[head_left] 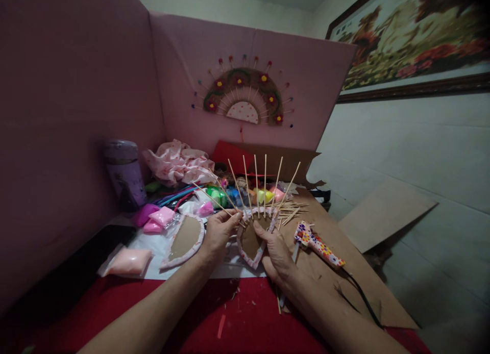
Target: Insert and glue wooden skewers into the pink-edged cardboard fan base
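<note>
My right hand [278, 254] grips a fabric-edged cardboard half-circle [250, 243], its thumb pressed on the bare brown face. Several thin wooden sticks [265, 183] fan upward from the curved edge of this piece. With closed fingertips, my left hand [219, 235] pinches a wooden stick [220, 201] at the left side of the fan, its lower end against the cardboard. A second half-circle [187, 237] of cardboard, also trimmed with pinkish fabric, lies flat to the left of my left hand.
A flowered glue gun [318, 244] rests on a cardboard sheet [367, 287] at right, with loose sticks [294, 211] behind it. Coloured clay packets [128, 262], crumpled fabric [176, 162] and a purple bottle [125, 175] stand left and behind. A decorated fan [245, 96] hangs on the pink panel.
</note>
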`<action>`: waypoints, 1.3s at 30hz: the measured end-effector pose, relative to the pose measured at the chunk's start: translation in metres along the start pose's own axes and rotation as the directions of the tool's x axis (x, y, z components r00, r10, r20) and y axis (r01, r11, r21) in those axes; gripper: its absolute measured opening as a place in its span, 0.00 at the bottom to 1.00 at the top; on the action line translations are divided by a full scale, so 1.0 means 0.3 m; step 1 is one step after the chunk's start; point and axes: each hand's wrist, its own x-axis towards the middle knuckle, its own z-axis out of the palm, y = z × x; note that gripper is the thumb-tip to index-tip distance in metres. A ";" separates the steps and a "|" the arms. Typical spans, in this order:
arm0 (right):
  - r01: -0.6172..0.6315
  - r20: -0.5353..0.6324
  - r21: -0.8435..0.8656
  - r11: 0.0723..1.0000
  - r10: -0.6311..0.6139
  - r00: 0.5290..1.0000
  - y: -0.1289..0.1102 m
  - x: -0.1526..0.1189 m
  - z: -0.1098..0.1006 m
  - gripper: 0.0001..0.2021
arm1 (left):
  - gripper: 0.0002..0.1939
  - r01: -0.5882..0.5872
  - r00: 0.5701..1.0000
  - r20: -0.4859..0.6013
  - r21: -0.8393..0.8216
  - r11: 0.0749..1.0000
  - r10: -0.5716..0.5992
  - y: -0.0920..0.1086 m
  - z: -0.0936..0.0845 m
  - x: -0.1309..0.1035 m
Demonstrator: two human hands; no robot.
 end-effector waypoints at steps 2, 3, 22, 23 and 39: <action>0.003 -0.001 -0.002 1.000 -0.003 1.000 0.000 0.000 -0.001 0.19 | 0.17 -0.006 1.000 -0.001 -0.005 1.000 0.006 0.000 0.001 0.000; 0.003 -0.001 -0.006 1.000 -0.003 1.000 0.000 0.000 -0.002 0.19 | 0.18 -0.010 1.000 0.001 -0.008 1.000 0.010 0.001 0.002 0.001; -0.002 -0.017 -0.022 1.000 0.002 1.000 0.003 0.004 -0.007 0.19 | 0.19 0.002 1.000 -0.018 -0.012 1.000 -0.002 0.011 0.011 -0.003; -0.001 -0.022 -0.023 1.000 0.000 1.000 0.003 0.003 -0.006 0.19 | 0.19 0.005 1.000 -0.022 -0.010 1.000 -0.005 0.012 0.011 -0.004; -0.001 -0.019 -0.030 1.000 0.001 1.000 0.003 0.002 -0.007 0.17 | 0.19 0.000 1.000 -0.012 -0.007 1.000 0.000 0.008 0.008 -0.007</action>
